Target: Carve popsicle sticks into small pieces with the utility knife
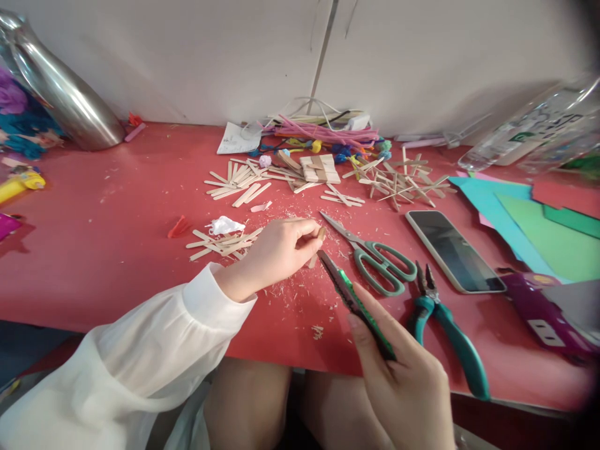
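Near the middle of the red table, my left hand (287, 249) is closed in a pinch on a short wooden craft stick (321, 234), most of it hidden by the fingers. My right hand (403, 375) grips a green utility knife (368, 315), its dark blade pointing up and left at the stick. Whether blade and stick touch, I cannot tell. Fine wood shavings (300, 294) lie scattered below and around the hands. Scissors (375, 256) with grey-green handles rest just right of my left hand. Loose craft sticks (220, 244) are piled beside my left wrist.
Pliers (438, 325), a phone (454, 250) and coloured paper (544, 225) lie to the right. More craft sticks (239, 178) and pink pipe cleaners (323, 130) are heaped at the back. A steel flask (70, 87) stands back left, clear bottles (525, 125) back right.
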Motion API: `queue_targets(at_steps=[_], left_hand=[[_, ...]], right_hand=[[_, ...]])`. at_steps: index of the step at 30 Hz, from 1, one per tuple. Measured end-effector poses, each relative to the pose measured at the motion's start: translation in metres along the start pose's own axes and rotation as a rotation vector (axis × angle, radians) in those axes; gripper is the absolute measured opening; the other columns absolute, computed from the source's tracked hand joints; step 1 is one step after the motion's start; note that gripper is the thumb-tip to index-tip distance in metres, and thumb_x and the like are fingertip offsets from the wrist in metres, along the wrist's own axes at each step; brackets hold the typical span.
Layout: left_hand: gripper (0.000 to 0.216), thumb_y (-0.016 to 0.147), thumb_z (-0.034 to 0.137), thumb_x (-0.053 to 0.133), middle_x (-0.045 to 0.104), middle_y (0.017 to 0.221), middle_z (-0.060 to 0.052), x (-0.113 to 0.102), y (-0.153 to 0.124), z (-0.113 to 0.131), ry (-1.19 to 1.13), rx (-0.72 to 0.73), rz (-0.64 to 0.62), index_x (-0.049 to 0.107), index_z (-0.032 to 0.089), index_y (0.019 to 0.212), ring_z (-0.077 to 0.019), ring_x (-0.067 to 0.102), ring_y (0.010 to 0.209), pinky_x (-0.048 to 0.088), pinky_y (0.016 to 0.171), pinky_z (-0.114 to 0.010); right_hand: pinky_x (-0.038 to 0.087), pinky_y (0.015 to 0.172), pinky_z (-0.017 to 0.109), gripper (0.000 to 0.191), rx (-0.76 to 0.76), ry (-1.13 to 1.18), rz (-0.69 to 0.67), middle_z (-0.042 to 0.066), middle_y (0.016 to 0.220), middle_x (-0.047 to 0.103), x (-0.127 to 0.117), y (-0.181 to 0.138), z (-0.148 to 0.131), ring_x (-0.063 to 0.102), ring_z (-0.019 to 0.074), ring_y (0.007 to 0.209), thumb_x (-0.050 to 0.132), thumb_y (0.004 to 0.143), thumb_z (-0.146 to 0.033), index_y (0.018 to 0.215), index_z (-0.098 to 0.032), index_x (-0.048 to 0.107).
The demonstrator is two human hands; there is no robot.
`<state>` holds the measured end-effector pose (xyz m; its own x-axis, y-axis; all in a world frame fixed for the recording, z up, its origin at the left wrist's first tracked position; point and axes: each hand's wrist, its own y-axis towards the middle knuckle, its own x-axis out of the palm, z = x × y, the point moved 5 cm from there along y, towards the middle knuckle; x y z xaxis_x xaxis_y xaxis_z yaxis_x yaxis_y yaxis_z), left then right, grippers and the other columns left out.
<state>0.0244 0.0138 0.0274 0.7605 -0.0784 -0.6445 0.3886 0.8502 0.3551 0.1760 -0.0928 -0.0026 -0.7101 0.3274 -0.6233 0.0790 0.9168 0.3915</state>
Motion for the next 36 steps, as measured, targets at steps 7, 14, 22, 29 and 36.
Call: queue_targets(at_steps=[7, 14, 22, 29, 36], left_hand=[[0.022, 0.083, 0.017, 0.051, 0.052, 0.059, 0.004, -0.001, 0.0, -0.001, 0.033, 0.0, 0.02, 0.048, 0.017, 0.06, -0.0081, 0.047, 0.056, 0.037, 0.055, -0.022], [0.017, 0.082, 0.021, 0.052, 0.058, 0.062, 0.002, -0.001, 0.001, -0.006, 0.076, -0.073, 0.03, 0.053, 0.017, 0.065, -0.0101, 0.053, 0.059, 0.039, 0.057, -0.023], [0.016, 0.081, 0.022, 0.052, 0.058, 0.062, 0.002, 0.0, 0.001, -0.007, 0.085, -0.067, 0.036, 0.053, 0.017, 0.066, -0.0109, 0.055, 0.06, 0.041, 0.057, -0.023], [0.017, 0.081, 0.022, 0.052, 0.061, 0.063, 0.001, 0.0, 0.001, -0.007, 0.083, -0.08, 0.037, 0.052, 0.017, 0.065, -0.011, 0.056, 0.06, 0.041, 0.058, -0.023], [0.017, 0.081, 0.022, 0.052, 0.062, 0.062, 0.001, 0.0, 0.001, -0.008, 0.065, -0.081, 0.029, 0.053, 0.017, 0.065, -0.0109, 0.057, 0.06, 0.041, 0.058, -0.023]], right_hand=[[0.057, 0.071, 0.028, 0.034, -0.024, -0.062, 0.082, 0.004, 0.105, 0.069, 0.001, -0.007, -0.006, 0.068, 0.0192, 0.086, 0.053, 0.084, -0.021, 0.117, -0.023, 0.059], [0.056, 0.066, 0.024, 0.033, -0.091, -0.125, 0.061, 0.005, 0.105, 0.069, -0.001, -0.002, -0.01, 0.069, 0.0173, 0.084, 0.052, 0.084, -0.021, 0.117, -0.02, 0.059], [0.054, 0.054, 0.02, 0.035, -0.077, -0.112, 0.054, 0.003, 0.108, 0.068, 0.002, -0.004, -0.008, 0.068, 0.0173, 0.086, 0.051, 0.085, -0.022, 0.119, -0.023, 0.058], [0.052, 0.055, 0.021, 0.033, -0.174, -0.263, 0.081, 0.004, 0.102, 0.07, 0.002, -0.002, -0.018, 0.069, 0.0152, 0.076, 0.049, 0.086, -0.02, 0.118, -0.02, 0.058], [0.045, 0.043, 0.023, 0.031, -0.23, -0.422, 0.11, 0.002, 0.097, 0.072, 0.0, -0.002, -0.027, 0.068, 0.0123, 0.061, 0.05, 0.085, -0.017, 0.114, -0.018, 0.061]])
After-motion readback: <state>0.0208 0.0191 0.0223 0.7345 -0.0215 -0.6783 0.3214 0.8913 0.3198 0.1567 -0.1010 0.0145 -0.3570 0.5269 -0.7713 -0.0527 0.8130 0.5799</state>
